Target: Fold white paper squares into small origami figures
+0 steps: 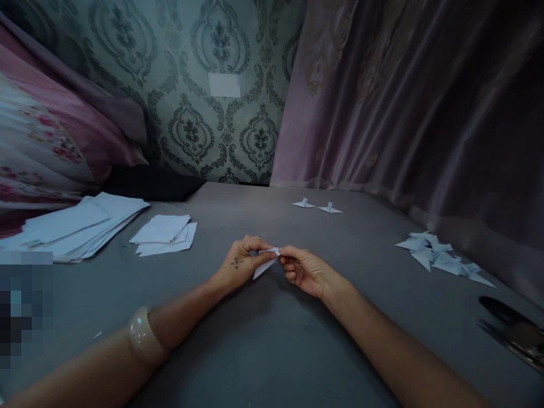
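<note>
Between my hands, above the grey surface, is a small piece of folded white paper [264, 268]. My left hand [243, 262] pinches it between thumb and fingers, and one pointed flap hangs down below the thumb. My right hand [306, 271] has its thumb and index finger closed on the paper's upper right end, with the other fingers curled in. The fingertips of both hands nearly meet, so part of the paper is hidden. A pale bangle [144, 335] sits on my left forearm.
On the left lie a large paper stack [80, 226] and smaller square sheets [164, 233]. Two folded paper pieces [330, 208] stand at the back. Folded paper shapes [442, 258] are heaped right, near dark scissors [512, 328]. Curtains [365, 102] hang behind the surface [238, 362].
</note>
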A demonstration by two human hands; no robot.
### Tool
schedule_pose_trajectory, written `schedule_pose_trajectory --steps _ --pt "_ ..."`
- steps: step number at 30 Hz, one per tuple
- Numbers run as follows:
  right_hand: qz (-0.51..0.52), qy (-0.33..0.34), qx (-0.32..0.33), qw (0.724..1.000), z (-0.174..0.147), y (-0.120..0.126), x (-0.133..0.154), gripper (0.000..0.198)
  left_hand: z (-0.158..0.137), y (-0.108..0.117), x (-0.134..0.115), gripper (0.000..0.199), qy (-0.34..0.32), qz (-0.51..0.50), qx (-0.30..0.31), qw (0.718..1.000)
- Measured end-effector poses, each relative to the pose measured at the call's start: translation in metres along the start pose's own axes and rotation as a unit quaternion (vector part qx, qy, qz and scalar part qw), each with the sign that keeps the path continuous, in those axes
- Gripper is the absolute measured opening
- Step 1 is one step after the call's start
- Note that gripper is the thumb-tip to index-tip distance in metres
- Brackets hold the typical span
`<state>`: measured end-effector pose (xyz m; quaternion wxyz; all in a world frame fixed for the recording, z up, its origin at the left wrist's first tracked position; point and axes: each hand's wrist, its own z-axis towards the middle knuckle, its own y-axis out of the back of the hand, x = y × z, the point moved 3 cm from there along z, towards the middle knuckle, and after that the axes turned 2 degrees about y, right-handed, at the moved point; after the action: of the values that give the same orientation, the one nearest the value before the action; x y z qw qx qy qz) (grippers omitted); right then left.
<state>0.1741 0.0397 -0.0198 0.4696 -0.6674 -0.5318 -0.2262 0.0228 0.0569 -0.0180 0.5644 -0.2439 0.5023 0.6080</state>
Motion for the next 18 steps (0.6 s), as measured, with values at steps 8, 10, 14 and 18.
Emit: schedule_pose_trajectory --steps 8,10,14,18 --pt "0.015 0.019 0.007 1.0 -0.0007 -0.0019 -0.0022 0.011 -0.0015 0.0002 -0.0066 0.011 0.074 -0.066 0.002 0.995" --pt "0.029 0.008 0.011 0.999 -0.0006 -0.0025 -0.0032 0.01 -0.0017 -0.0006 -0.0066 0.012 0.086 -0.08 0.005 0.993" --pt "0.03 0.018 0.007 0.999 -0.0001 -0.0032 -0.0036 0.011 -0.0021 -0.0021 -0.0072 0.012 0.096 -0.102 0.006 0.99" --pt "0.015 0.043 -0.004 0.999 0.0003 -0.0034 -0.0032 0.015 -0.0019 -0.0033 -0.0087 0.011 0.108 -0.133 0.0 0.985"
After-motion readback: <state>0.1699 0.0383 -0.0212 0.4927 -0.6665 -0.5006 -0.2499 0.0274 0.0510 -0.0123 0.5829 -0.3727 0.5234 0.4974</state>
